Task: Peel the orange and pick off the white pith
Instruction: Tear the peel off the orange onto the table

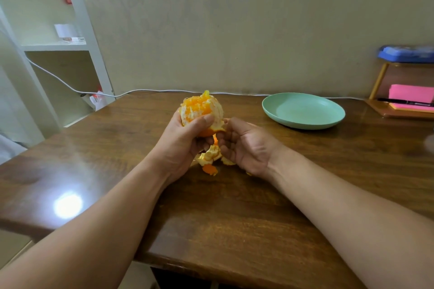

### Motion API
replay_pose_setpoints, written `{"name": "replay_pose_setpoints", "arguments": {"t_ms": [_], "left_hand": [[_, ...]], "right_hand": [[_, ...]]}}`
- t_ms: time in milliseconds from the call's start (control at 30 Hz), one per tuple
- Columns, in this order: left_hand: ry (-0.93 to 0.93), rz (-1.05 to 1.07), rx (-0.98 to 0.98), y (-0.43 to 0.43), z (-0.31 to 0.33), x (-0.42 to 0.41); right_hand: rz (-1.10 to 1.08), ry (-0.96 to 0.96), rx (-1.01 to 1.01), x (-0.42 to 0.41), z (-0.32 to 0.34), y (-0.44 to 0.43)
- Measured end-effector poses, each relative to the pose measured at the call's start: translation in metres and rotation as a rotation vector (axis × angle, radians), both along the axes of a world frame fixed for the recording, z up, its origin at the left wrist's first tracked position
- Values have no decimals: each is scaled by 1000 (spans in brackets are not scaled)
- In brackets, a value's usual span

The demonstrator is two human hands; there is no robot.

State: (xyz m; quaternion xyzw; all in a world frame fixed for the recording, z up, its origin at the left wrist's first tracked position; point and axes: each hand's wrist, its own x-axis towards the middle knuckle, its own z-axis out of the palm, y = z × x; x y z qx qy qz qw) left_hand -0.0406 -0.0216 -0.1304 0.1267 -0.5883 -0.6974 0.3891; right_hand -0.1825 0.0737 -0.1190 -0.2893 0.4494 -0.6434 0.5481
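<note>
My left hand [180, 141] grips the orange [200, 109] from below, thumb pressed across its front. Its top is bare flesh streaked with white pith; peel still covers the underside. My right hand [242, 145] is beside it, thumb and fingertips pinching a flap of peel [218, 125] at the fruit's lower right. Torn peel pieces [210, 159] lie on the wooden table [234, 218] under both hands.
A green plate [303, 110] sits on the table at the back right. A wooden stand with pink notes and a pen [408, 98] is at the far right. A white cable [164, 91] runs along the wall. Shelves stand at the left.
</note>
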Motion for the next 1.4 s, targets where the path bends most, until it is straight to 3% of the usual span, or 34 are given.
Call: {"name": "replay_pose_setpoints", "arguments": {"t_ms": [167, 333, 400, 500, 567, 633, 867, 1133, 1267, 1400], "left_hand": [[-106, 17, -46, -3, -1, 2], [-325, 301, -291, 7, -4, 1], [-314, 355, -274, 10, -5, 0], [-234, 347, -171, 10, -4, -1], [-199, 353, -182, 9, -3, 0], [-189, 345, -213, 9, -3, 0], [-182, 321, -229, 11, -3, -1], [-226, 313, -276, 9, -4, 1], [-162, 255, -149, 7, -1, -1], [45, 42, 71, 7, 7, 0]], "right_hand": [[64, 213, 35, -6, 6, 7], [-286, 615, -4, -4, -1, -1], [-354, 726, -45, -3, -3, -2], [-227, 603, -20, 3, -2, -2], [-73, 402, 12, 7, 1, -1], [-7, 333, 12, 6, 2, 1], [-19, 298, -9, 5, 0, 0], [-120, 523, -35, 3, -4, 0], [-114, 416, -90, 3, -4, -2], [-76, 263, -141, 3, -4, -5]]}}
